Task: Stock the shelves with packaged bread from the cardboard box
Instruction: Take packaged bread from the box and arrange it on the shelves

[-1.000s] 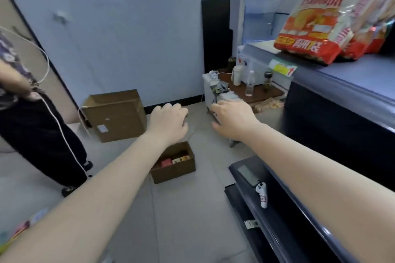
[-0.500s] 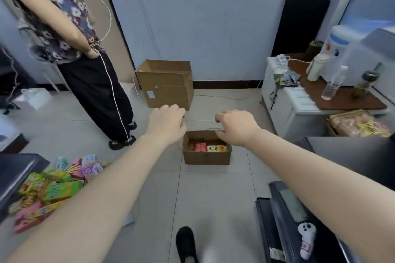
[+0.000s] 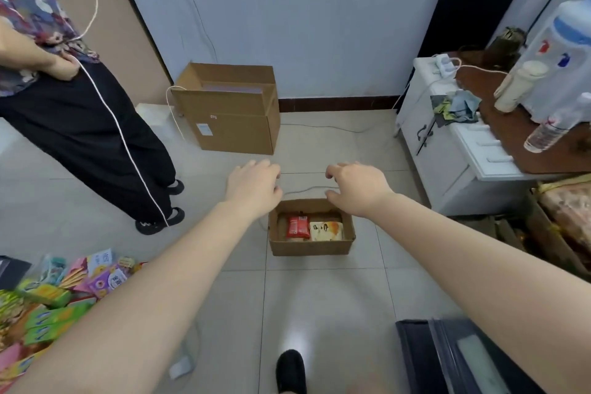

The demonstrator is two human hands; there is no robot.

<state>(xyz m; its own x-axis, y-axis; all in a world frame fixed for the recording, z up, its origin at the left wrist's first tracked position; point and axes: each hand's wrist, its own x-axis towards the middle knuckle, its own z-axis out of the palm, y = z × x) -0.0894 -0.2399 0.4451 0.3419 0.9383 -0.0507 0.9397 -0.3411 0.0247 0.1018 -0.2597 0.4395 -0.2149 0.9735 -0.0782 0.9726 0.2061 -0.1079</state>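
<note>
Hovering over small cardboard box (image 3: 311, 246): left hand (image 3: 253, 186), right hand (image 3: 358, 186), both empty, fingers loosely curled; red packet (image 3: 298, 226), pale packet (image 3: 326, 231) inside.

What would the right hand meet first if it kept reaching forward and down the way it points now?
Probably the small cardboard box, near its far rim; the right hand hovers empty above it, though depth is unclear.

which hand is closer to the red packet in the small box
Left, narrowly. The left hand hovers above and left of the red packet in the small cardboard box; the right hand hovers above and farther right. Both empty.
</note>
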